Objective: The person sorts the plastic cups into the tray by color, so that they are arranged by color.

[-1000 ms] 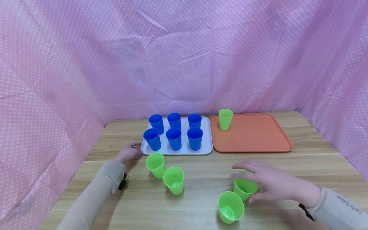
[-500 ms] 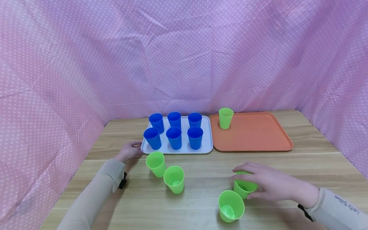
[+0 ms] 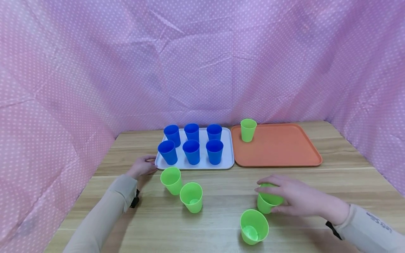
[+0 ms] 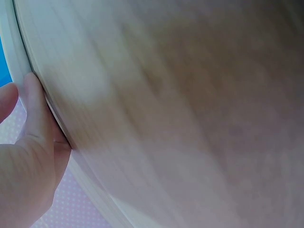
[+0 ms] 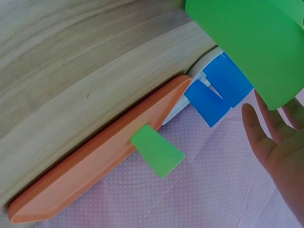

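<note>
Head view: pink dotted cloth [image 3: 202, 70] hangs behind the white tray [image 3: 228, 151] and to both sides of it. The table [image 3: 221, 189] carries the white tray towards its far edge. The orange tray [image 3: 281, 146], the larger of the two, lies close against the white tray's right end.

Right hand [image 3: 292, 196], front right of the white tray: grasping, fingers and thumb about the held cup [image 3: 265, 204]. Right wrist view shows the same grasp from below. Whether the base is clear of the table cannot be told. Left hand [image 3: 142, 167]: touching the white tray's rim at the left end; whether it pinches the rim cannot be told.

Six blue cups [image 3: 192, 152] stand upright on the white tray, two rows of three. Of the other green cups [image 3: 192, 197], two stand just beside each other in front of the white tray, one stands farther front right, and one stands right of it, on the orange tray.
</note>
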Motion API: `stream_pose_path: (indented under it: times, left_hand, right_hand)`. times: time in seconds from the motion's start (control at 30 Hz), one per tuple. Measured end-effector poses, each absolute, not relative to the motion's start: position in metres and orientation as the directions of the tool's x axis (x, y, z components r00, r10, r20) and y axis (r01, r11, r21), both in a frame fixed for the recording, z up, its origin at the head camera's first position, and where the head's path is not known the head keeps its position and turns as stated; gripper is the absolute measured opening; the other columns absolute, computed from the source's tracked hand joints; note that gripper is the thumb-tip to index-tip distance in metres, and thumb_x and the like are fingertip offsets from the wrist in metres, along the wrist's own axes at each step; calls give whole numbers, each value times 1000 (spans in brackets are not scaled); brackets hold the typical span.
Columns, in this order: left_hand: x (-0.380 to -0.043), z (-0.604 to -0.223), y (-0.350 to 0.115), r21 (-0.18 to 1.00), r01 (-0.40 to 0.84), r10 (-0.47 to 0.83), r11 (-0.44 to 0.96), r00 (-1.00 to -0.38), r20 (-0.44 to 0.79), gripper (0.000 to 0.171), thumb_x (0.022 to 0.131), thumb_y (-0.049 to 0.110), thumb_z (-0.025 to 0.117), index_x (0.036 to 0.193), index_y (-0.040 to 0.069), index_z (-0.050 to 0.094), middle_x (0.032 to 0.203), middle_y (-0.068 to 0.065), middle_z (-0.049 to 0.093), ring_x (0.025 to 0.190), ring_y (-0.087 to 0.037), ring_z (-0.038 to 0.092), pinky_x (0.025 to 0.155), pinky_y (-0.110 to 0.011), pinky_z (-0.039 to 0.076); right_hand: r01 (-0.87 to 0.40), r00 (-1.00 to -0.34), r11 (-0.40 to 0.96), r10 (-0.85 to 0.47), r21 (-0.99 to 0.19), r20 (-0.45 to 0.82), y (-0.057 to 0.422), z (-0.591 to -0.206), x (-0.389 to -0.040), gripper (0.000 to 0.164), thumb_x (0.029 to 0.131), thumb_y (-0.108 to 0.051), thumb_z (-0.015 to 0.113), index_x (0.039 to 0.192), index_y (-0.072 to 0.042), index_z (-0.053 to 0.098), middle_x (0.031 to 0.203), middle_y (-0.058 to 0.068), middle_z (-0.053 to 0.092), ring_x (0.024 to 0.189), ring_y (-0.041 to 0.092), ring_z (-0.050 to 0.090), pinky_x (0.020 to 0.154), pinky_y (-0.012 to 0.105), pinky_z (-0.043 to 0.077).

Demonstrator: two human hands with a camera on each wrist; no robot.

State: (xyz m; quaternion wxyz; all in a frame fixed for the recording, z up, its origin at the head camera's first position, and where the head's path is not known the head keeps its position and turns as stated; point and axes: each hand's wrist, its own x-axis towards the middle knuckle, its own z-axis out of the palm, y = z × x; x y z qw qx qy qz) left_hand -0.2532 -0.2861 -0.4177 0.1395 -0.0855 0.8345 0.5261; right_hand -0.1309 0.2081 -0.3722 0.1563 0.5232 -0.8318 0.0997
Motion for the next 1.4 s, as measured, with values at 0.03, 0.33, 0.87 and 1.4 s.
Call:
stream_pose_path:
  times: [0.03,0.33,0.87,1.4]
  left_hand:
    - [-254,-418,-286,853,-288,6,435,-946,-323,52,90,-8,50,140,-10,35,135,-32,46,104,-20,60,87,-29,55]
    - [-258,-416,-288,848,-302,1,436,-942,-337,52,90,-7,50,140,-9,35,136,-32,45,110,-25,59,89,-31,54]
    - [-262,-418,-290,848,-296,20,439,-941,-339,52,91,-6,47,141,-9,33,137,-32,44,119,-33,54,93,-34,52]
    - [-259,-419,-289,861,-272,21,430,-950,-311,53,89,-10,49,140,-11,33,135,-34,45,108,-25,59,90,-32,54]
  right_hand:
    - [-901,-403,435,-835,0,374,208,-372,-132,70,62,-29,85,126,-18,59,121,2,58,106,19,56,82,36,53]
    - [-884,-422,468,-789,-8,447,207,-371,-146,70,58,-26,87,123,-15,62,119,2,59,105,18,56,88,24,46]
    - [-804,-522,594,-668,-44,530,210,-373,-176,65,59,-16,86,119,-6,63,116,11,61,103,26,58,83,41,49]
    - [-682,-616,721,-476,-122,628,218,-380,-226,58,66,-5,82,118,3,59,113,23,59,103,42,54,86,55,44]
